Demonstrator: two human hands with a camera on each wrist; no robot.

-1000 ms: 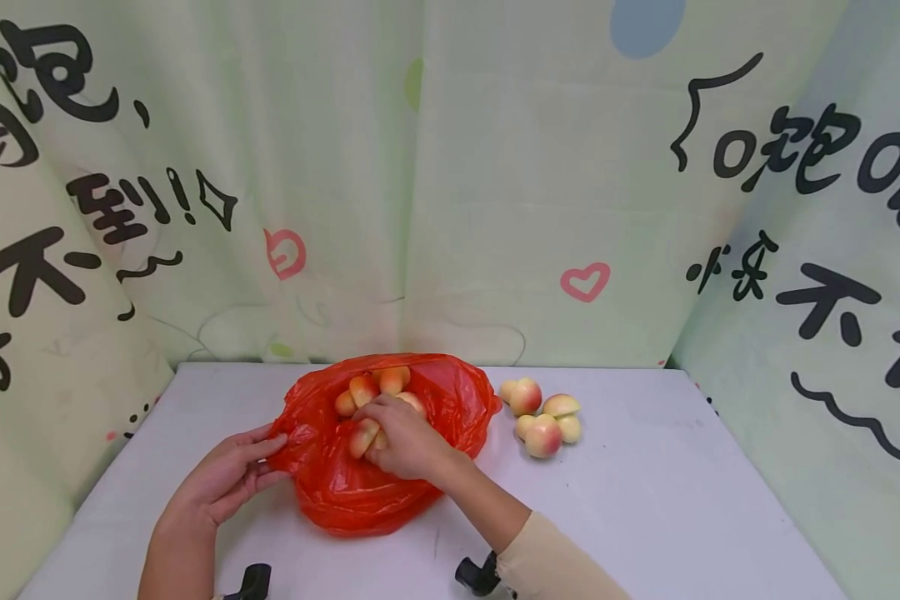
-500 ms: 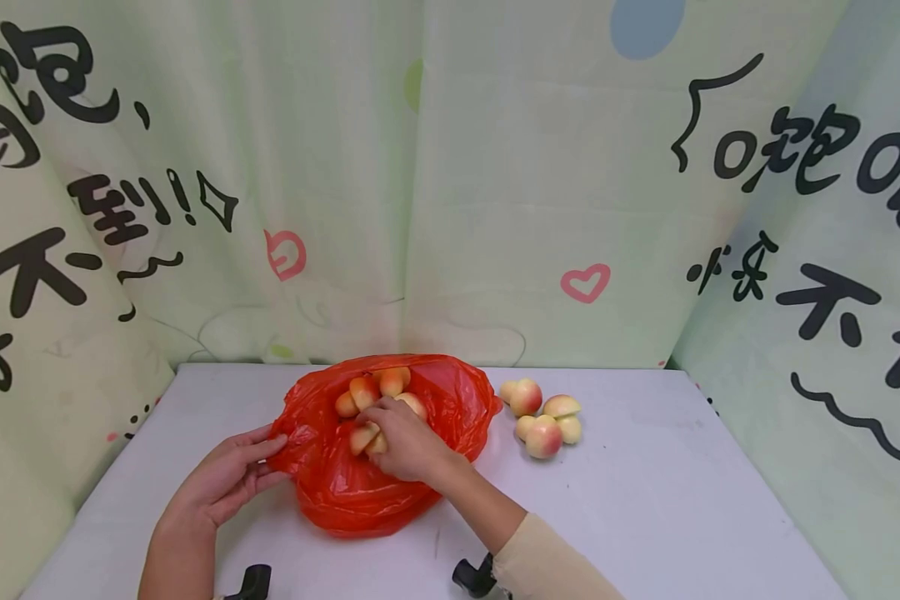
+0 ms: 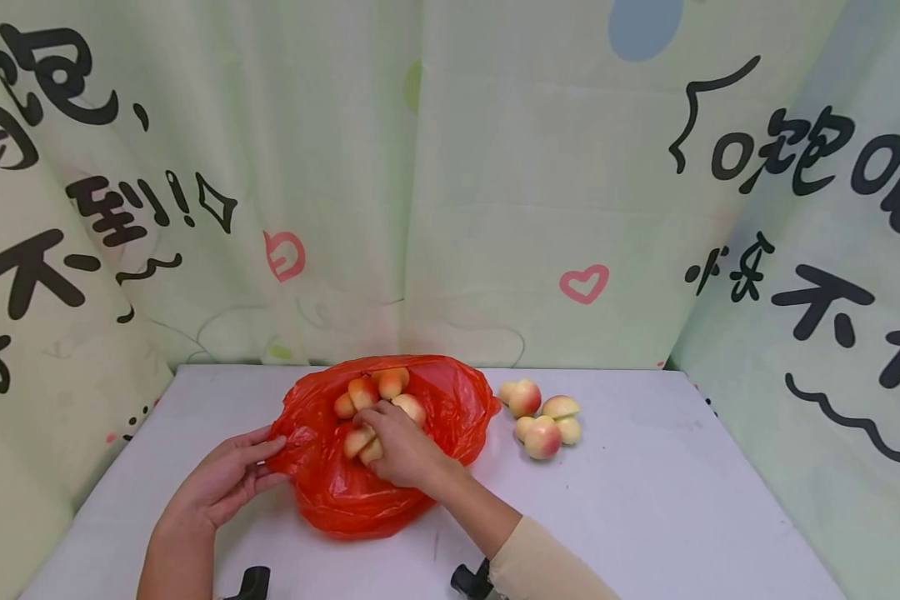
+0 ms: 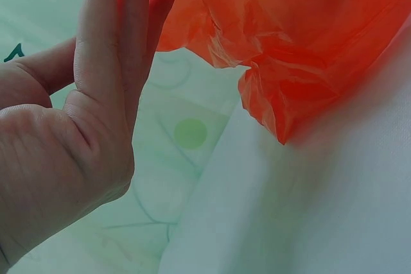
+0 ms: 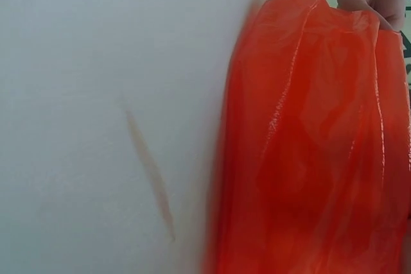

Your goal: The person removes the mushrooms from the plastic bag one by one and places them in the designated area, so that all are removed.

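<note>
Reaching in from the lower right, the person's right hand [image 3: 405, 450] bends down at the knuckles over the mouth of a red plastic bag [image 3: 352, 504], back of the hand turned up, fingers curled around a clump of pale fruit [image 3: 357, 441] near the middle of the opening. The forearm behind it runs on a slant across the bag's near right rim, bare up to a beige sleeve [image 3: 543, 560]. Across from it, the left hand [image 3: 228, 473] comes up from the lower left with its palm turned toward the bag, gripping the left edge of the plastic; from its own wrist I see the fingers long and nearly straight, though their hold on the rim is partly hidden. A crumpled corner of the bag hangs beside them. Under each forearm pokes a black fitting [image 3: 253, 582]. Inside the bag, beyond the right hand, sit more orange-red pieces of fruit [image 3: 363, 392], and a paler one [image 3: 409, 408] lies just behind the knuckles. The bag rests on a white table [image 3: 682, 517], toward its far side. To the right of it, near its rim, lies a group of yellow-and-pink fruit [image 3: 543, 437] on the tabletop. Pale green curtains [image 3: 495, 167] with black lettering and pink hearts surround the table.
</note>
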